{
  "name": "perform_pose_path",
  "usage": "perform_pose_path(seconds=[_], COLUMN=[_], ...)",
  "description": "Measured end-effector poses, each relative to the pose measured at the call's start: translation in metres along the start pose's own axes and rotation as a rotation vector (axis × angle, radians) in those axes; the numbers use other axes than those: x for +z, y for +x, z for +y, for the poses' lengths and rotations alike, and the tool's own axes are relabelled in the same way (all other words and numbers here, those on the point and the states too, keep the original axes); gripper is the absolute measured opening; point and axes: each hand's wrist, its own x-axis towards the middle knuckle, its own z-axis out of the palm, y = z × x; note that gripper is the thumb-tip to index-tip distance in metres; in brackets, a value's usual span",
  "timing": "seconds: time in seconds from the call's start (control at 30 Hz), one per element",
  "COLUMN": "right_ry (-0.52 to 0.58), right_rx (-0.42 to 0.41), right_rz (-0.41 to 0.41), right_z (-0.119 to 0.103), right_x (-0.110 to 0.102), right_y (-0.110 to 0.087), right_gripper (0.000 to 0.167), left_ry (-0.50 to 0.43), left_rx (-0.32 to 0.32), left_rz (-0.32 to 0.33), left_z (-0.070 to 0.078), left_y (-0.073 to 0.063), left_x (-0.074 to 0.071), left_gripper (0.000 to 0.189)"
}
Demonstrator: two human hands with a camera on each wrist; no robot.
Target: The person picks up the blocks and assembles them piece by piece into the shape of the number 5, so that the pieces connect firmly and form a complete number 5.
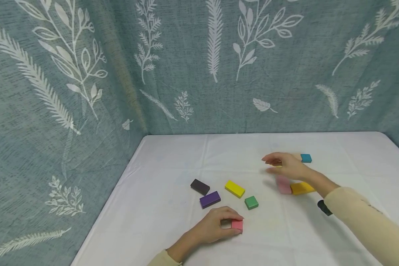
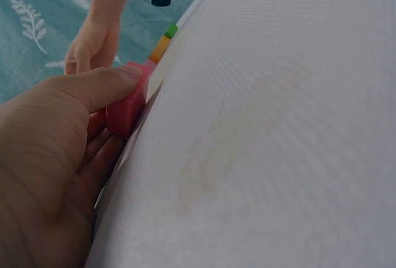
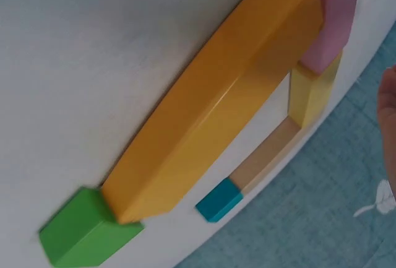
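Observation:
My left hand (image 1: 216, 225) pinches a small red-pink block (image 1: 237, 226) between thumb and fingers at the table's near side. In the left wrist view the thumb lies across the top of this block (image 2: 129, 104). My right hand (image 1: 287, 165) hovers over joined blocks at the right, thumb and fingers apart, with nothing held. Beneath and around it are a pink block (image 1: 283, 184), an orange block (image 1: 302, 188) and a blue block (image 1: 306, 158). The right wrist view also shows a pale yellow block (image 3: 315, 91), a beige block (image 3: 266, 153) and a green block (image 3: 86, 234) in this curved row.
Left of centre lie loose blocks: a black one (image 1: 200, 187), a purple one (image 1: 210, 199), a yellow one (image 1: 234, 188) and a green one (image 1: 251, 202). A white cloth covers the table (image 1: 173, 155). Leaf-patterned teal curtains (image 1: 193, 66) hang behind and at the sides.

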Motion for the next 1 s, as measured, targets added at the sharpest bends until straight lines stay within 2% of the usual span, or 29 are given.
perform_pose_path(seconds=[0.33,0.63,1.0], right_ry=[0.058,0.085,0.093], right_rx=[-0.03,-0.092,-0.105], right_rz=[-0.035,-0.06,-0.089], right_z=[-0.011,-0.021,-0.043], right_x=[0.025,0.043,0.068], right_y=[0.022,0.037,0.057], right_gripper=[0.037,0.035,0.033], left_ry=[-0.014,-0.016,0.009], left_rx=[-0.022,-0.007,0.041], left_rz=[-0.016,-0.015,0.002], left_z=[0.002,0.003,-0.001], left_y=[0.001,0.001,0.0], left_x=[-0.001,-0.003,-0.002], left_gripper=[0.029,0.029,0.029])
